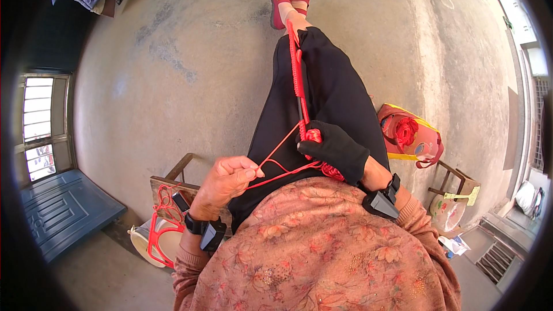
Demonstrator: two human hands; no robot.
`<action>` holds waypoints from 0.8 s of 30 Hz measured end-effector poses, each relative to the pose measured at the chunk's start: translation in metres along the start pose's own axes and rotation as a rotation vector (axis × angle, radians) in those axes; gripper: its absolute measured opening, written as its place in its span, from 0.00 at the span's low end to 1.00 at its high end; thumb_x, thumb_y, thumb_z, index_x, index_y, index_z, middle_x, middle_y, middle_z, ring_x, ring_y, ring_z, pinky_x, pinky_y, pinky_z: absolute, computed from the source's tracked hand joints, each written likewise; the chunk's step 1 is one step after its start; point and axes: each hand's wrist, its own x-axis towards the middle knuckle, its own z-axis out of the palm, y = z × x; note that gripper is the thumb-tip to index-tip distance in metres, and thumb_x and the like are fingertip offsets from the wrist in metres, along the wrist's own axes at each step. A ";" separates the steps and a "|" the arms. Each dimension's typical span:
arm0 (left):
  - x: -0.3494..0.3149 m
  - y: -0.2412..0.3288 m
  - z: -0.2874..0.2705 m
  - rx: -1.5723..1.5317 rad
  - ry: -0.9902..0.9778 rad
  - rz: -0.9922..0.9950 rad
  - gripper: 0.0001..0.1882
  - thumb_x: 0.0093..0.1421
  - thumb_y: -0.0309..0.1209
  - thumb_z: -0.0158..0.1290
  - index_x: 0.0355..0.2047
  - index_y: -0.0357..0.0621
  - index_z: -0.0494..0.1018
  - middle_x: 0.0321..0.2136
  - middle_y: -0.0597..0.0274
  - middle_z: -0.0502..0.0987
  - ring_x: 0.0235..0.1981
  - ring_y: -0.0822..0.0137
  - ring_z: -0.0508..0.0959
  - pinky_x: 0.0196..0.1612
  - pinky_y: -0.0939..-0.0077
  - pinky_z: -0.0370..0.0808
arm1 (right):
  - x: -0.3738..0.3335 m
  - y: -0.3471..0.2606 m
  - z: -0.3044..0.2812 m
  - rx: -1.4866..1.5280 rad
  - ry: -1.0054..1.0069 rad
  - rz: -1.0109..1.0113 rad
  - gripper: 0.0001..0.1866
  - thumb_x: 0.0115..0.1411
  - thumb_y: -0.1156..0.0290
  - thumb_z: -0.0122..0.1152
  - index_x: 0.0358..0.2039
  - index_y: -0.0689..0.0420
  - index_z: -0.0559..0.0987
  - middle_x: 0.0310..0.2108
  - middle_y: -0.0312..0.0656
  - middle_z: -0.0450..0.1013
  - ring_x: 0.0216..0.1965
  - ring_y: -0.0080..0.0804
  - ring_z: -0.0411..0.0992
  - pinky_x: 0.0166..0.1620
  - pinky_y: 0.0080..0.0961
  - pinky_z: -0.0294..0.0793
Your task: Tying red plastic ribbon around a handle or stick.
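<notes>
Between my thumb and fingertips, my left hand (231, 179) pinches a thin red cord (281, 145), which runs taut up to the right. My right hand (337, 148), in a black fingerless glove, is closed around the near end of a long piece wrapped in red cord (297, 72). That piece lies lengthwise along my black-trousered legs, and a dark core shows just above the glove. A small red cord bundle (313, 136) pokes out by my right thumb. More red cord (332, 171) lies bunched below the glove, with strands leading toward my left hand.
Loose red cord (167, 201) hangs over a wooden stool and a pale bucket (147, 247) at my left. To the right stand a red and yellow bag (423, 143) holding red cord and another small stool (455, 181). A blue panel (69, 210) is far left.
</notes>
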 end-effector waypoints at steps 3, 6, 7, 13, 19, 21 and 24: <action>0.005 -0.005 -0.002 -0.086 -0.038 0.120 0.07 0.64 0.30 0.52 0.34 0.39 0.76 0.36 0.56 0.76 0.25 0.75 0.70 0.23 0.83 0.66 | -0.011 -0.010 -0.009 0.035 0.090 0.000 0.11 0.61 0.65 0.60 0.38 0.60 0.76 0.28 0.37 0.75 0.28 0.23 0.73 0.34 0.22 0.72; 0.008 -0.006 0.003 -0.247 -0.016 0.287 0.07 0.63 0.30 0.52 0.35 0.40 0.77 0.48 0.49 0.73 0.41 0.64 0.73 0.36 0.73 0.73 | -0.032 -0.034 -0.030 0.006 0.212 -0.046 0.12 0.63 0.65 0.56 0.38 0.61 0.76 0.29 0.40 0.76 0.27 0.28 0.75 0.35 0.23 0.73; 0.008 -0.004 0.004 -0.337 0.003 0.317 0.07 0.63 0.31 0.52 0.35 0.41 0.77 0.52 0.47 0.70 0.50 0.58 0.72 0.43 0.68 0.74 | -0.034 -0.027 -0.044 0.342 0.370 -0.204 0.12 0.64 0.64 0.56 0.39 0.60 0.76 0.30 0.40 0.76 0.29 0.29 0.75 0.36 0.24 0.74; 0.024 -0.001 -0.001 -0.590 -0.312 0.323 0.15 0.64 0.35 0.52 0.47 0.42 0.73 0.59 0.45 0.66 0.58 0.52 0.69 0.51 0.61 0.73 | -0.050 -0.012 -0.149 0.554 0.798 -0.288 0.20 0.68 0.55 0.47 0.41 0.62 0.76 0.31 0.41 0.75 0.33 0.30 0.73 0.36 0.27 0.73; 0.072 0.039 0.043 -0.474 -0.122 0.492 0.20 0.64 0.31 0.50 0.56 0.40 0.67 0.56 0.49 0.68 0.56 0.56 0.70 0.48 0.65 0.76 | -0.025 -0.027 -0.078 -0.691 0.826 -0.386 0.10 0.61 0.64 0.56 0.35 0.56 0.80 0.30 0.47 0.76 0.32 0.39 0.76 0.37 0.31 0.73; 0.087 0.026 0.041 -0.329 -0.056 0.439 0.20 0.64 0.29 0.49 0.56 0.39 0.67 0.55 0.51 0.69 0.55 0.60 0.71 0.47 0.68 0.77 | -0.010 -0.035 -0.046 -0.653 0.630 -0.181 0.09 0.59 0.64 0.60 0.33 0.57 0.79 0.29 0.47 0.76 0.30 0.39 0.76 0.36 0.31 0.74; 0.100 0.010 0.047 -0.050 -0.007 0.268 0.18 0.64 0.22 0.45 0.55 0.37 0.67 0.52 0.54 0.71 0.48 0.65 0.76 0.39 0.77 0.79 | 0.009 -0.017 -0.024 -0.570 0.491 -0.262 0.11 0.58 0.63 0.61 0.36 0.57 0.78 0.27 0.47 0.76 0.31 0.40 0.77 0.36 0.31 0.74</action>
